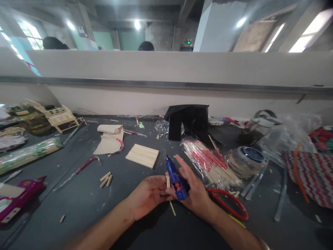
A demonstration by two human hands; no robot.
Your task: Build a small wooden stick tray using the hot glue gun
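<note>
Blue plastic covers the glue gun [171, 173], held above the dark table [78, 215] in the person's right hand [196, 194], nozzle pointing away; the thumb and palm side keep it in place while the upper fingers stretch out. The left hand [145, 194] has its fingertips closed on a thin wooden stick [172, 209] just beside the gun. Beyond them lies a flat wooden panel [142, 156], with short wooden pieces [105, 181] nearer on the left. Further right, a clear bag of sticks [208, 165] lies beside a jar [239, 163].
</note>
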